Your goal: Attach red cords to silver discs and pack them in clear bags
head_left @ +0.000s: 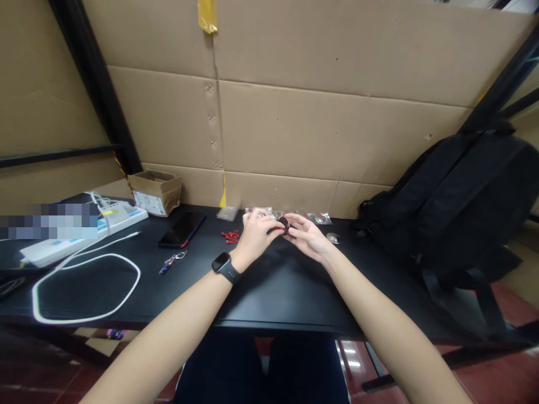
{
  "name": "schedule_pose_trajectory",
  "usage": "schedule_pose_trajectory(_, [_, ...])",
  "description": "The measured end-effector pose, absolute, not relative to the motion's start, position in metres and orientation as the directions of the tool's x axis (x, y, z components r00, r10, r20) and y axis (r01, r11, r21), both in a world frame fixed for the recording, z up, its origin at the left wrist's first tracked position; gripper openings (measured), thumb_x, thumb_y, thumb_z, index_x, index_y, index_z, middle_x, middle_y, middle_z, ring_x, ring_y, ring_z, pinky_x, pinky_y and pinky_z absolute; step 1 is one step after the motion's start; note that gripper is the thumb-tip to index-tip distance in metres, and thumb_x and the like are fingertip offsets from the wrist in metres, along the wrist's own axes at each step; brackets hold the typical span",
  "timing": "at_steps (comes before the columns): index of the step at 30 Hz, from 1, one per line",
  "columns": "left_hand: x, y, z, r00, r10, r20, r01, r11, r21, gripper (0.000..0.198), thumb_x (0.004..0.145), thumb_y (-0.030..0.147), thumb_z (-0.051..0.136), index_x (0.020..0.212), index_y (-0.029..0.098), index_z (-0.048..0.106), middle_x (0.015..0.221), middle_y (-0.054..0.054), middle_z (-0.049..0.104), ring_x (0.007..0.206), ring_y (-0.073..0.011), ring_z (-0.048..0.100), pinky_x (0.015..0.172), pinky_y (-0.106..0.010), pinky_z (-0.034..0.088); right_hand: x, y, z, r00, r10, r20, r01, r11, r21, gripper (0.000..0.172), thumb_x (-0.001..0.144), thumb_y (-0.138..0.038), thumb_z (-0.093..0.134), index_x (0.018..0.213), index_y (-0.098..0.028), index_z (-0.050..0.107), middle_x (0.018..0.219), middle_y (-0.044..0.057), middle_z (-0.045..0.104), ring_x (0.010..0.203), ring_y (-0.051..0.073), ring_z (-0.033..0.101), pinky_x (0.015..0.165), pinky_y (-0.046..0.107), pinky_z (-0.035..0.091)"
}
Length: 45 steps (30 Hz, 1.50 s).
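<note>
Above the black table, my left hand (pixel 256 234) and my right hand (pixel 309 238) meet with their fingers closed on a small dark round piece (pixel 285 224). It has a lighter rim and a hint of red; its exact kind is too small to tell. A bundle of red cord (pixel 230 237) lies just left of my left hand. To the right of my right hand rests a round silvery disc (pixel 333 238). Small clear plastic packets (pixel 319 218) lie behind my hands, partly hidden by them.
A phone (pixel 182 229), a keychain (pixel 172 261), a white cable (pixel 137 269) and a white power strip (pixel 71 241) lie on the left of the table (pixel 286 297). An open cardboard box (pixel 155 193) stands behind. A black backpack (pixel 458 202) fills the right; cardboard walls the back.
</note>
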State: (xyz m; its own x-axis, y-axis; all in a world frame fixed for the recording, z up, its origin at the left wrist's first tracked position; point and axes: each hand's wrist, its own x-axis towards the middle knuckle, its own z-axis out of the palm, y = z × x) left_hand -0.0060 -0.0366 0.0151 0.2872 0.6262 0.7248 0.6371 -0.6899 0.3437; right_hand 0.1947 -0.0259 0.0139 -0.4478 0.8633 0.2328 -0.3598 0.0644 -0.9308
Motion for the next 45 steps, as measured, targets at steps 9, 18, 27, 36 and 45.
schedule_pose_trajectory(9, [-0.003, -0.042, 0.019, 0.279, 0.602, 0.748, 0.671, -0.68, 0.297, 0.02, 0.094, 0.039, 0.061, 0.096, 0.028, 0.077, 0.099, -0.006, 0.077, 0.115, -0.0286, 0.05, 0.098, -0.049, 0.021, 0.195, -0.027, 0.013, -0.461, 0.852, 0.248, -0.347, 0.083, -0.934, 0.042, 0.074, -0.024, 0.083, 0.113, -0.031, 0.068, 0.119, 0.001, 0.066, 0.108, 0.018, 0.063, 0.1, 0.038, 0.05])
schedule_pose_trajectory(18, [-0.003, -0.045, 0.021, 0.228, 0.616, 0.754, 0.671, -0.661, 0.336, 0.023, 0.095, 0.04, 0.058, 0.089, 0.028, 0.077, 0.099, -0.005, 0.077, 0.115, -0.0294, 0.05, 0.097, -0.05, 0.019, 0.193, -0.025, 0.009, -0.433, 0.866, 0.251, -0.328, 0.108, -0.939, 0.045, 0.068, -0.021, 0.086, 0.11, -0.03, 0.069, 0.122, 0.001, 0.065, 0.108, 0.018, 0.063, 0.097, 0.034, 0.052])
schedule_pose_trajectory(27, [0.001, -0.037, 0.012, 0.086, 0.797, 0.598, 0.498, -0.554, 0.667, 0.013, 0.085, 0.037, 0.071, 0.083, 0.027, 0.079, 0.095, -0.003, 0.078, 0.109, -0.0285, 0.058, 0.099, -0.046, 0.031, 0.187, -0.023, 0.008, -0.305, 0.887, 0.347, -0.259, 0.274, -0.926, 0.041, 0.056, -0.022, 0.092, 0.091, -0.024, 0.071, 0.118, 0.003, 0.068, 0.102, 0.022, 0.07, 0.099, 0.042, 0.055])
schedule_pose_trajectory(36, [0.006, -0.02, -0.005, 0.206, 0.929, 0.307, -0.07, -0.299, 0.952, 0.037, 0.072, 0.049, 0.078, 0.085, 0.014, 0.078, 0.09, -0.008, 0.077, 0.09, -0.0255, 0.067, 0.089, -0.035, 0.046, 0.189, -0.02, 0.009, -0.29, 0.852, 0.436, -0.071, 0.435, -0.897, 0.042, 0.055, -0.031, 0.093, 0.092, -0.023, 0.074, 0.114, 0.007, 0.074, 0.104, 0.027, 0.071, 0.101, 0.049, 0.052])
schedule_pose_trajectory(45, [0.004, -0.012, -0.019, 0.22, 0.934, 0.282, -0.199, -0.24, 0.95, 0.033, 0.076, 0.047, 0.075, 0.079, 0.014, 0.075, 0.087, -0.008, 0.075, 0.088, -0.021, 0.064, 0.09, -0.033, 0.043, 0.187, -0.024, 0.01, -0.305, 0.793, 0.528, 0.061, 0.57, -0.82, 0.023, 0.074, -0.037, 0.082, 0.094, -0.026, 0.08, 0.119, 0.008, 0.071, 0.106, 0.027, 0.069, 0.097, 0.048, 0.056])
